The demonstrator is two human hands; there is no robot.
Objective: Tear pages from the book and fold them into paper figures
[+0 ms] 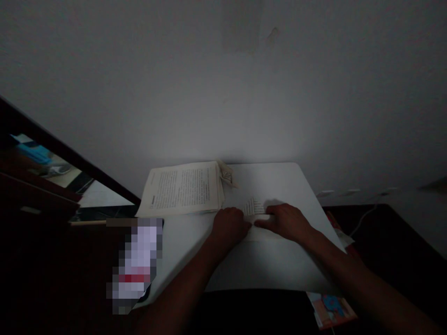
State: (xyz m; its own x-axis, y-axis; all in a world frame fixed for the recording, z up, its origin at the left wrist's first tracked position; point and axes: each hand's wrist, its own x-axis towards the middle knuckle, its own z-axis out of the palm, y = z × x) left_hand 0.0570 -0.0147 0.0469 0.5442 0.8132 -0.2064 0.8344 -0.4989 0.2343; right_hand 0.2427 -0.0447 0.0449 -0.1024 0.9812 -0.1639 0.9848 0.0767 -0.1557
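Observation:
A small piece of printed paper (254, 207), partly folded, lies on the white table between my hands. My left hand (231, 225) is closed at its left side, fingers curled down over the edge. On the other side my right hand (284, 221) pinches the paper with thumb and fingers. Parts of the sheet are hidden under both hands. Just beyond my left hand, an open book (183, 188) with printed pages rests near the wall. A crumpled, folded scrap of printed paper (227, 176) touches the book's right edge.
The white table (265, 265) stands against a grey wall (223, 102). A blurred-out phone-like object (139, 256) sits at the table's left edge. To the left is a dark-framed mirror (70, 153). A colourful box (333, 309) is below the table at right, near a white cable (363, 218).

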